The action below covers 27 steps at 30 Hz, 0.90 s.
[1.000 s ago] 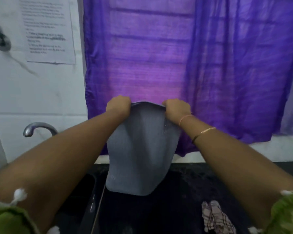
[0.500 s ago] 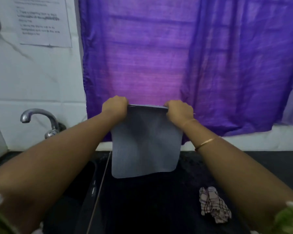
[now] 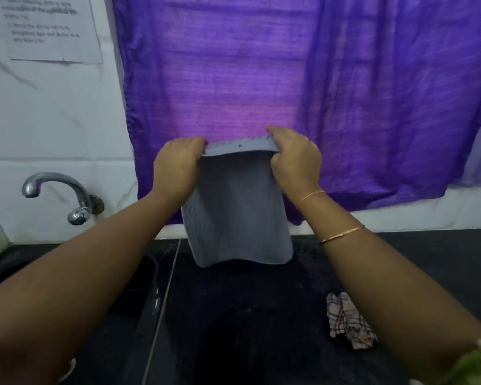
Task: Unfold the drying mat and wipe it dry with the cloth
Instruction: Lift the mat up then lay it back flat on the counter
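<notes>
The wall notice [image 3: 50, 29] is cut off at the top, its print too blurred to read.

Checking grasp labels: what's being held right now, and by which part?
The grey drying mat, by its top edge: left grip at the upper-left corner, right grip at the upper-right. It hangs above the counter. The cloth lies unheld.

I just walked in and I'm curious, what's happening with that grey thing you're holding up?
A person holds the drying mat up before the purple curtain, the left hand gripping one top corner and the right hand the other. It hangs above the dark counter, its top edge folded over. The checked cloth lies crumpled on the counter, untouched, so wiping has not begun.
</notes>
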Motion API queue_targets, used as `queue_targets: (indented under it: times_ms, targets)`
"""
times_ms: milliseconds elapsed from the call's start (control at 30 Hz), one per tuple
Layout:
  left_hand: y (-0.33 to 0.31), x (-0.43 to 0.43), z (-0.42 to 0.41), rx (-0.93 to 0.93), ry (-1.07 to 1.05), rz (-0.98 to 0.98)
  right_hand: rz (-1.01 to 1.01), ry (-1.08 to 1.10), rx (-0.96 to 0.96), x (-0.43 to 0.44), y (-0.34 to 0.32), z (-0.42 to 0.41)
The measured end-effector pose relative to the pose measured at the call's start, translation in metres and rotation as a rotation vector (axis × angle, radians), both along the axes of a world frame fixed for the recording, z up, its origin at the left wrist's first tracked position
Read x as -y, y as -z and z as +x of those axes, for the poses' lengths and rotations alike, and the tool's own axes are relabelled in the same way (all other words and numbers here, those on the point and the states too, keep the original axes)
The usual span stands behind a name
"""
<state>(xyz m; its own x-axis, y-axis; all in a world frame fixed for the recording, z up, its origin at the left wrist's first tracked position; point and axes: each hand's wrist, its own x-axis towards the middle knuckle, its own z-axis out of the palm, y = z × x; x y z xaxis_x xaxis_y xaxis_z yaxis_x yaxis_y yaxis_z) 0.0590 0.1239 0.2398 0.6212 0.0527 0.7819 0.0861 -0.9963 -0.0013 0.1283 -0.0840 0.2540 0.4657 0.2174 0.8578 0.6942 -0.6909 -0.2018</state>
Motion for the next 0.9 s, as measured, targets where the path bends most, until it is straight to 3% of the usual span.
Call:
queue_targets:
  times_ms: [133, 200, 433, 500, 600, 767, 900]
  targets:
    - [0.014, 0.012, 0.006, -0.533, -0.197, -0.107, -0.444, 0.127, -0.460, 0.001, 0.023, 0.003]
    - [0.019, 0.014, 0.007, -0.492, -0.183, -0.102, -0.414, 0.121, -0.456, 0.006, 0.026, 0.003]
    - [0.001, 0.011, 0.006, -0.049, -0.027, -0.059, -0.155, 0.094, 0.008, 0.006, -0.005, 0.008]
    - [-0.001, 0.012, 0.006, -0.158, -0.084, -0.037, -0.226, 0.112, -0.049, 0.006, -0.006, 0.008]
    - [0.000, 0.014, 0.006, -0.530, -0.226, -0.103, -0.520, 0.128, -0.339, 0.005, 0.006, 0.011]
    - [-0.006, 0.017, 0.003, -0.574, -0.271, -0.081, -0.494, 0.051, -0.382, 0.007, 0.009, 0.009]
    - [-0.022, 0.021, -0.003, -0.655, -0.307, -0.054, -0.583, 0.033, -0.445, 0.012, -0.012, 0.007]
